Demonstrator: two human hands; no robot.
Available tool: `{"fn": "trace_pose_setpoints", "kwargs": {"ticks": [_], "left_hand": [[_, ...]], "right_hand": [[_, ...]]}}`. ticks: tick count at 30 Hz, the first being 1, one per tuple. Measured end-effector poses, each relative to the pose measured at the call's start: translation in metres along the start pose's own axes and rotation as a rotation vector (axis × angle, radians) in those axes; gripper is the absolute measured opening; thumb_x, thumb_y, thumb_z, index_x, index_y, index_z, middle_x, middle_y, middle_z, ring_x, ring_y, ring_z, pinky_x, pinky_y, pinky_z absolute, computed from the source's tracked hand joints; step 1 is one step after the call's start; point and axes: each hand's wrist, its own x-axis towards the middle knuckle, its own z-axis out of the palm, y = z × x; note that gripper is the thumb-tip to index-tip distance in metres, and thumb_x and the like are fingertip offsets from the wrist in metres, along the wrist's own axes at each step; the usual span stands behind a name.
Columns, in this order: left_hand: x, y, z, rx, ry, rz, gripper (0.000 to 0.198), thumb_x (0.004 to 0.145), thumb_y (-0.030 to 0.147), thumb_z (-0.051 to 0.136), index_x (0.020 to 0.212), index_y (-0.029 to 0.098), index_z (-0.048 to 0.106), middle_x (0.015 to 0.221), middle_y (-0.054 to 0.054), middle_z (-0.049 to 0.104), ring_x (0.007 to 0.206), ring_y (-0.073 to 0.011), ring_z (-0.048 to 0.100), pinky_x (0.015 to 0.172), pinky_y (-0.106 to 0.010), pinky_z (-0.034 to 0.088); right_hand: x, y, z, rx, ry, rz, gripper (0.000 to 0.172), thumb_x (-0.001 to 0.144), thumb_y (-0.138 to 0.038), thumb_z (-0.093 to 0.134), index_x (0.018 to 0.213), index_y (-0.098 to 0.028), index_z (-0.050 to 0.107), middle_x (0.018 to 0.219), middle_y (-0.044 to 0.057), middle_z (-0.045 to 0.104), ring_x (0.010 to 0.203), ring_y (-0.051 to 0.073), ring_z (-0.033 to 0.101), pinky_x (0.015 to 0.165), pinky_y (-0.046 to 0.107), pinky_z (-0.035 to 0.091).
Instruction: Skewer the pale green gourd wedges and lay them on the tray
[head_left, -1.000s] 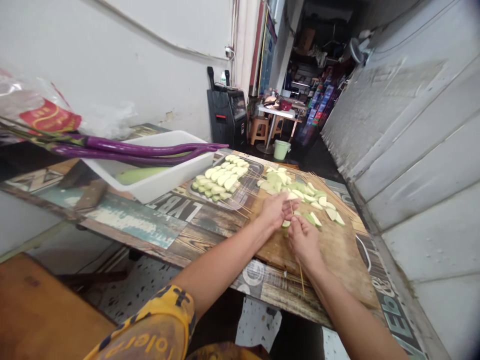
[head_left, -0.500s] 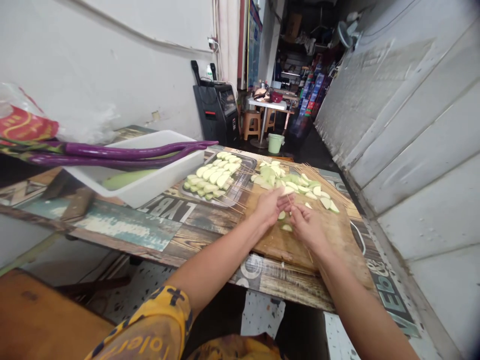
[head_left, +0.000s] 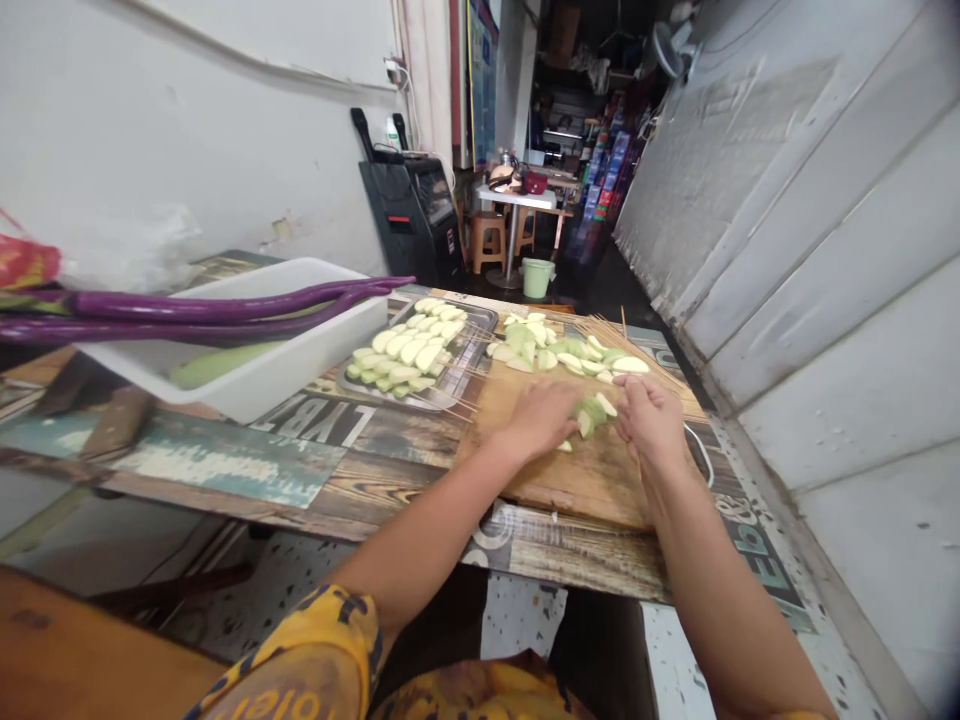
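My left hand point(head_left: 541, 413) and my right hand point(head_left: 649, 417) are close together over a wooden cutting board point(head_left: 592, 475). Between them they pinch a small bunch of pale green vegetable slices point(head_left: 592, 411); the left fingers are closed on the slices, the right fingers are curled against them. I cannot make out a skewer in the hands. A loose pile of green slices point(head_left: 559, 352) lies at the board's far end, beside thin bamboo skewers point(head_left: 607, 325).
A metal tray point(head_left: 420, 392) of skewered slices sits left of the board. A white tub point(head_left: 247, 372) with long purple eggplants point(head_left: 225, 305) across it stands further left. A grey wall runs along the right; a passage with a speaker, stools and a bucket lies behind.
Both hands have moved right and slightly away along the board. The slices now sit bunched between the hands, and the skewer that stuck out below the right hand no longer shows.
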Motion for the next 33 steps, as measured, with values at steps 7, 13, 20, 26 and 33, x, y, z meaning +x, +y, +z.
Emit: {"fn": "trace_pose_setpoints", "kwargs": {"ticks": [7,13,20,26,33], "left_hand": [[0.004,-0.011,0.007,-0.184,-0.017,-0.024,0.026,0.071,0.03,0.059,0.094,0.017,0.062,0.099,-0.009,0.063,0.097,-0.0237,0.054,0.089,-0.034,0.038],[0.011,-0.02,-0.009,-1.116,0.369,-0.253,0.039,0.075,0.026,0.056,0.113,0.019,0.053,0.105,-0.008,0.062,0.105,-0.0213,0.053,0.093,-0.035,0.037],[0.017,-0.036,-0.033,-2.064,0.397,-0.439,0.024,0.083,0.023,0.04,0.095,0.009,0.056,0.098,-0.017,0.062,0.097,-0.0202,0.059,0.086,-0.034,0.045],[0.017,-0.04,-0.032,-1.998,0.634,-0.472,0.018,0.084,0.015,0.041,0.092,0.006,0.054,0.094,-0.02,0.064,0.094,-0.0202,0.061,0.086,-0.034,0.047],[0.016,-0.04,-0.034,-1.933,0.665,-0.447,0.011,0.079,0.011,0.046,0.08,0.008,0.056,0.086,-0.016,0.066,0.093,-0.0206,0.062,0.088,-0.037,0.046]], "right_hand": [[-0.004,0.003,0.005,-0.054,-0.059,0.007,0.02,0.075,-0.036,0.054,0.075,-0.016,0.055,0.039,-0.01,0.033,0.029,0.004,0.024,0.03,0.018,0.016],[-0.018,-0.007,0.009,-0.023,-0.241,0.071,0.025,0.076,-0.04,0.054,0.08,-0.016,0.054,0.04,-0.011,0.03,0.028,0.003,0.021,0.029,0.017,0.013],[-0.046,-0.007,0.022,-0.19,-0.474,0.114,0.031,0.075,-0.044,0.053,0.078,-0.014,0.058,0.041,-0.009,0.031,0.032,0.003,0.022,0.033,0.017,0.016],[-0.05,-0.004,0.023,-0.262,-0.502,0.126,0.033,0.076,-0.046,0.05,0.077,-0.014,0.056,0.041,-0.009,0.031,0.033,0.003,0.022,0.035,0.018,0.014],[-0.048,-0.005,0.023,-0.299,-0.493,0.146,0.034,0.075,-0.047,0.05,0.077,-0.015,0.057,0.043,-0.009,0.031,0.035,0.004,0.021,0.036,0.019,0.013]]}}
